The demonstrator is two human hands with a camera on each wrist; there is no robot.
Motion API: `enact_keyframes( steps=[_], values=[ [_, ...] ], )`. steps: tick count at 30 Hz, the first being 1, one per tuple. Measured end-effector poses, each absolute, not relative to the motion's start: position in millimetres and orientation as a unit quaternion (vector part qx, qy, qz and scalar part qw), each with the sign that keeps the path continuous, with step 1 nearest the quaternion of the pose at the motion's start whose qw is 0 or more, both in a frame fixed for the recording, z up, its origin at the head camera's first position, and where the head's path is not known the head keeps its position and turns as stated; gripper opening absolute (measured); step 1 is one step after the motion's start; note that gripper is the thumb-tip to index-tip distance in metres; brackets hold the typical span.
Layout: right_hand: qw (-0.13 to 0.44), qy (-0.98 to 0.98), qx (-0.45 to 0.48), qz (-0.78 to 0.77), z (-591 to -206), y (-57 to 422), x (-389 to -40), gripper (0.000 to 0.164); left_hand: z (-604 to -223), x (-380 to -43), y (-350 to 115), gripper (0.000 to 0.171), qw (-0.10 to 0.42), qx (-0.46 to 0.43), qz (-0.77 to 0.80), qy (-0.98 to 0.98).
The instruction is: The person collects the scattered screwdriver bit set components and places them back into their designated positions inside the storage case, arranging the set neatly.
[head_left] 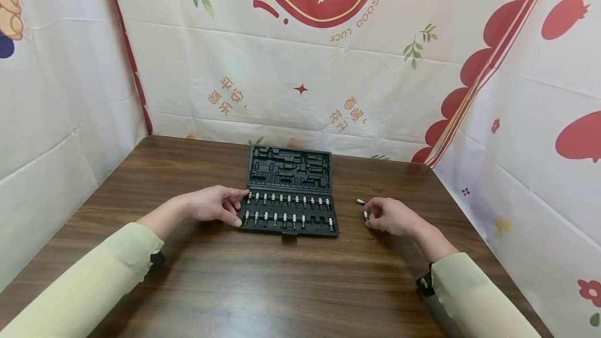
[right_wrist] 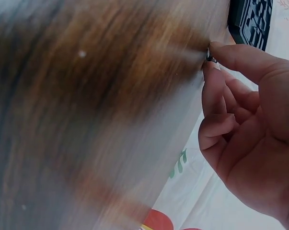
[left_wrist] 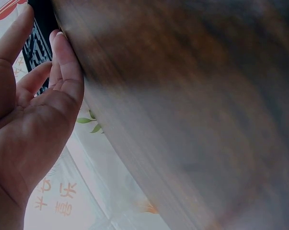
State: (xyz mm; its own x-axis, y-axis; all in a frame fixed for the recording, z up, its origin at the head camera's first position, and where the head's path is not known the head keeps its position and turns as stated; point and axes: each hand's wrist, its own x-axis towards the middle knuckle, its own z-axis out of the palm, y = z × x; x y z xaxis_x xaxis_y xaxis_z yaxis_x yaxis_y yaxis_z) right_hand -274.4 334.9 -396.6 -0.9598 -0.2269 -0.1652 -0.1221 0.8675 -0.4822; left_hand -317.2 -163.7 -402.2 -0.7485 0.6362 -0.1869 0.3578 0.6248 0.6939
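A black socket case [head_left: 290, 233] lies with its lid raised at the back, and two rows of silver-topped bit sockets [head_left: 285, 218] sit in its base. Two slots near the right end of the front row hold nothing. At the case's left edge, my left hand [head_left: 213, 203] rests its extended index finger and thumb; its other fingers bend beneath the palm. To the right of the case, my right hand [head_left: 392, 216] pinches a bit socket [head_left: 365, 215] between thumb and index finger, low over the table. Another small bit socket [head_left: 360, 202] lies just beyond those fingertips.
The case lid [head_left: 289, 168] has moulded recesses and leans back near the printed cloth [head_left: 281, 67] behind the table. More cloth hangs on the left and right. The brown wooden table [head_left: 263, 280] spreads in front of the case.
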Motion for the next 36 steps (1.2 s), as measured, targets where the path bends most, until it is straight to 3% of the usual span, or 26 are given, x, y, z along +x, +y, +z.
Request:
enact_keyframes(
  steps=[27,36],
  values=[
    [0.09,0.942,-0.152,-0.287,-394.3,333.1,-269.0,0.019,-402.4,-314.8,-164.0,0.095,0.216,0.282,0.335,0.873],
    [0.114,0.921,-0.167,-0.332,-389.1,330.3,-265.6,0.021,-400.5,-314.7,-163.9,0.096,0.218,0.286,0.34,0.869]
  ],
)
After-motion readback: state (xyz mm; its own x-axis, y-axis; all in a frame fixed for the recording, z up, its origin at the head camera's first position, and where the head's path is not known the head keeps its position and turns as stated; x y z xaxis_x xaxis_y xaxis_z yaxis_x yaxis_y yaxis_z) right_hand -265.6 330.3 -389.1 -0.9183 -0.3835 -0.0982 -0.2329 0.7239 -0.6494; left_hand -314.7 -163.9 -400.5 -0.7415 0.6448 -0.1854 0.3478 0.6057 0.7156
